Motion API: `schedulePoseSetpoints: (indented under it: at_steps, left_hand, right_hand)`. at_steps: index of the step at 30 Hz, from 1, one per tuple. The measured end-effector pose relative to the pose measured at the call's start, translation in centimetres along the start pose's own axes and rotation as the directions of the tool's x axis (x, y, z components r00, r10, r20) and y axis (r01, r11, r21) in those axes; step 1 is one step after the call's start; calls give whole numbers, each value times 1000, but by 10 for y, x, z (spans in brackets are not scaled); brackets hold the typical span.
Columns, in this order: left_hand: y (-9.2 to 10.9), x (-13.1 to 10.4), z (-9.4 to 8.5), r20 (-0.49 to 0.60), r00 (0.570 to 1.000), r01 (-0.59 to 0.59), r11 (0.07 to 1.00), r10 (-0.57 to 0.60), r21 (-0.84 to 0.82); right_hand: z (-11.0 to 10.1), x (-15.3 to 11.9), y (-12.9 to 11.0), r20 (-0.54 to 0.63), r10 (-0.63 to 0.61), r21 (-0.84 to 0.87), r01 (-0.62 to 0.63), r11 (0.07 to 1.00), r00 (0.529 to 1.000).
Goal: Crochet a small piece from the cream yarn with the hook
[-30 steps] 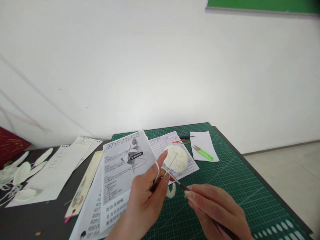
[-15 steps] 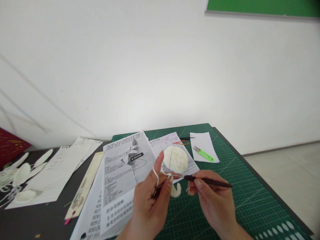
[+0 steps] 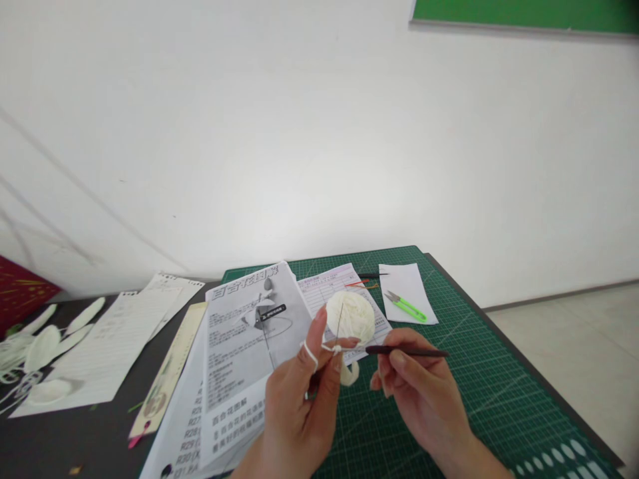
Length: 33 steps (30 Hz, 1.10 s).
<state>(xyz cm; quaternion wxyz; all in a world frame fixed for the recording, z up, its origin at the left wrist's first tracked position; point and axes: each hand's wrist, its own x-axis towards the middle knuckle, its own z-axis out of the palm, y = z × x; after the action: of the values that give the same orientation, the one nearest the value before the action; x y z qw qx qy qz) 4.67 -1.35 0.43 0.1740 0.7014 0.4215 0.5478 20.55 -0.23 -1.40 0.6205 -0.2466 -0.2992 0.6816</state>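
Observation:
My left hand [image 3: 302,409] pinches a small piece of white crochet work [image 3: 350,374] between thumb and fingers, and part of it dangles below the fingertips. White yarn [image 3: 310,354] loops round the raised index finger. From the pinch a thin dark wire [image 3: 340,324] sticks up in front of a white yarn ball [image 3: 360,318]. My right hand [image 3: 424,392] is closed round the dark brown handle of a crochet hook [image 3: 424,352], held almost level. Its thin metal tip points left at the stitches by my left fingertips; whether a loop sits on it is too small to tell.
A printed pattern sheet [image 3: 234,372] lies left on the green cutting mat [image 3: 479,399]. Green thread snips [image 3: 409,307] rest on white paper [image 3: 399,276] behind my right hand. Farther left are a ruler-like strip [image 3: 167,372], lined sheets [image 3: 114,352] and white crocheted petals [image 3: 44,349].
My right hand has shifted slightly left and up, and the crochet hook lies more level. The dangling crochet piece has swung a little. My left hand stays nearly in place.

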Motion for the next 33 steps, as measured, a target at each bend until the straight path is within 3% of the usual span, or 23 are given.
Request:
schedulePoseSetpoints:
  at_steps: [11,21,25,28,30,33]
  left_hand:
    - [-5,-2,-1,-44,997,-67,995,70,79]
    - [-2,2,-4,-38,978,-197,973,203,122]
    - [-2,3,-3,-62,982,-165,974,176,154]
    - [-4,4,-3,-66,983,-159,975,170,156]
    - [-7,4,-4,-84,982,-156,973,172,169]
    - [-10,5,-5,-118,974,-168,967,192,189]
  right_hand:
    - [0,5,0,71,101,131,-109,985,992]
    - [-4,13,3,-19,151,175,-145,974,988]
    - [-10,17,0,-77,165,84,-158,984,983]
    - [-13,19,-6,-120,88,-27,-91,995,989]
    - [-14,18,-10,-113,-22,-191,0,982,993]
    - [-14,15,-15,-27,-149,-495,116,861,988]
